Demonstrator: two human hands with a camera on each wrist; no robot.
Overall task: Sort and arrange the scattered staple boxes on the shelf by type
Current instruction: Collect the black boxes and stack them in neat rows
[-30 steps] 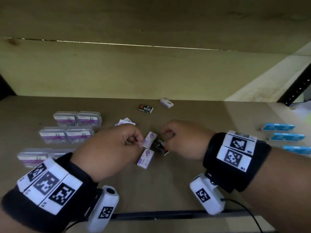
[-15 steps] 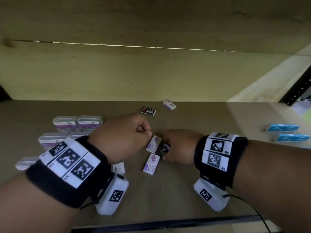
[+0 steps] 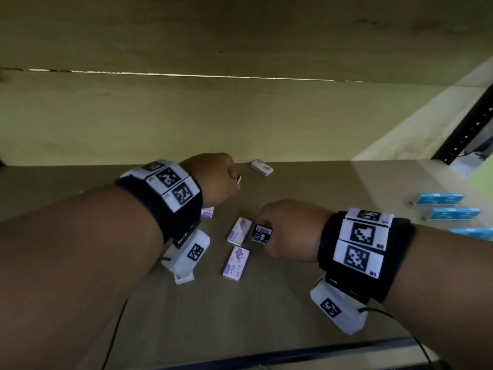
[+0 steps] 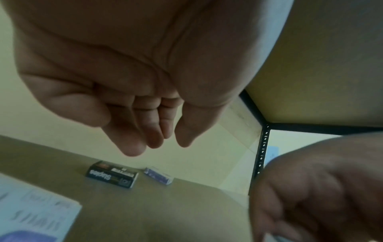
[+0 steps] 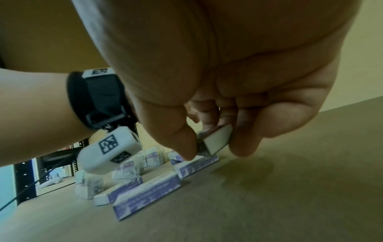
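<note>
My right hand (image 3: 267, 237) pinches a small black staple box (image 3: 261, 232) between thumb and fingers, tilted just above the shelf board (image 3: 293, 311); the right wrist view shows its pale end (image 5: 216, 140) in the grip. My left hand (image 3: 235, 180) reaches to the back, fingers relaxed and empty (image 4: 157, 144), over a second black box (image 4: 111, 176). Purple-and-white staple boxes lie flat in the middle (image 3: 239, 231) (image 3: 236, 263), one at the back (image 3: 262, 167), and one peeks from under the left wrist (image 3: 207, 212).
Blue boxes (image 3: 437, 199) (image 3: 453, 214) lie in a column at the right. Clear plastic staple cases with purple labels (image 5: 128, 170) stand at the left, hidden by my left arm in the head view. A black shelf upright (image 3: 466, 129) rises at the right.
My left hand left the middle purple boxes and moved up to the back, to the far black box. My right hand kept its black box and tipped it up off the shelf.
</note>
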